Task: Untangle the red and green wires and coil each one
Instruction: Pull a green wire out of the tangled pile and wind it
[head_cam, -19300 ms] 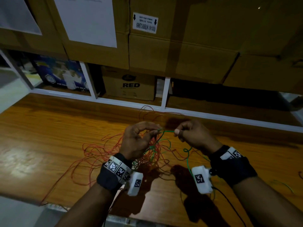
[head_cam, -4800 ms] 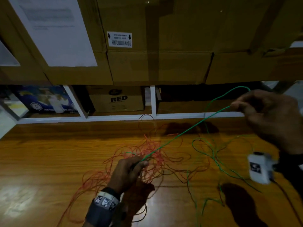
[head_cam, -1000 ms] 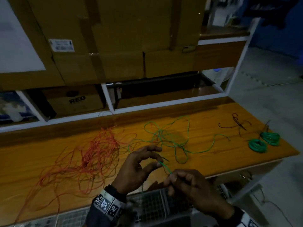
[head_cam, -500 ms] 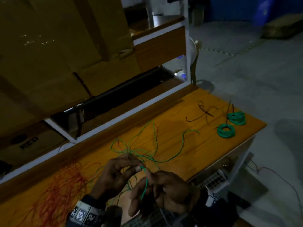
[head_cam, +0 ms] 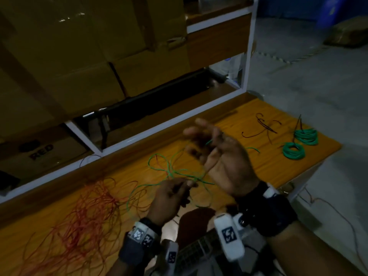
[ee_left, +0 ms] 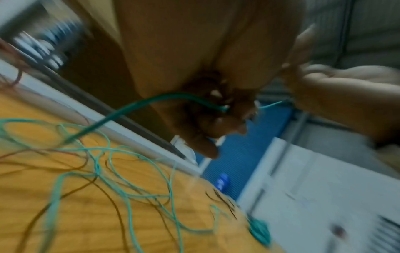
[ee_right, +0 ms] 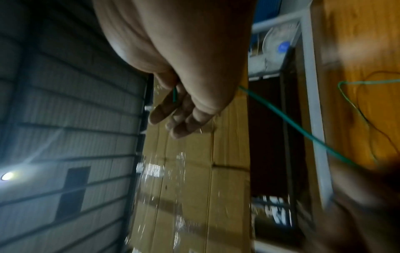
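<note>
Two bare hands work a thin green wire (head_cam: 175,172) above a glossy orange wooden tabletop (head_cam: 264,162) at the middle of the head view. Lower and nearer the frame's centre-bottom, the left hand (head_cam: 169,198) pinches the wire between thumb and curled fingertips; the left wrist view, blurred, shows the same strand (ee_left: 138,104) arching up from the table into those fingers. Higher and to the right, the right hand (head_cam: 221,156) is raised palm-up with its fingers loosely bent, and a short piece of the green strand shows inside the cupped fingers; in the right wrist view the wire (ee_right: 288,121) runs straight away from under the palm and a short green end lies against the fingers, so it holds the strand lightly. Slack green loops sprawl in open curves on the wood just beyond the left hand. At lower left lies the red wire (head_cam: 87,214), a loose, scribbled heap of fine strands, apart from most of the green. Toward the right edge of the table sit two tidy round green coils (head_cam: 294,150), side by side, with a few dark thin wire scraps (head_cam: 264,126) just left of them. Plain brown cardboard boxes (head_cam: 79,56) fill the upper left above a white-framed shelf (head_cam: 159,126).
</note>
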